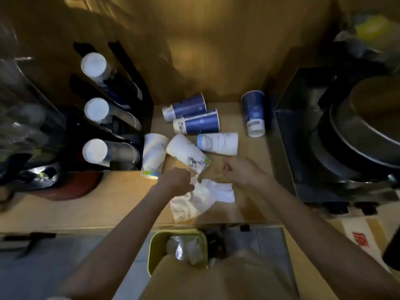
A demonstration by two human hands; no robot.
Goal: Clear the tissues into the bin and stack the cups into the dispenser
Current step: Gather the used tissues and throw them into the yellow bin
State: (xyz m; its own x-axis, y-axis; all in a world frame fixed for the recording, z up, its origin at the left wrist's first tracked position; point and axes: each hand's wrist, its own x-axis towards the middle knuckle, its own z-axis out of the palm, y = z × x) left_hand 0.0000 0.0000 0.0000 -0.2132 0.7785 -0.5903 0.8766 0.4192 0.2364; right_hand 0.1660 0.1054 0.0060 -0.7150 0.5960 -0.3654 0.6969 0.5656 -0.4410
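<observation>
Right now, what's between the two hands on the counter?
In the head view, the crumpled tissues lie between the left hand and the right hand; the left hand touches them.

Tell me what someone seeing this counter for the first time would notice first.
Probably the scatter of paper cups mid-counter: two blue cups on their sides, three white ones tipped over below them, and one blue cup standing upside down to the right. Next, the left hand closed on crumpled tissues at the counter's front edge, above the yellow-green bin.
</observation>
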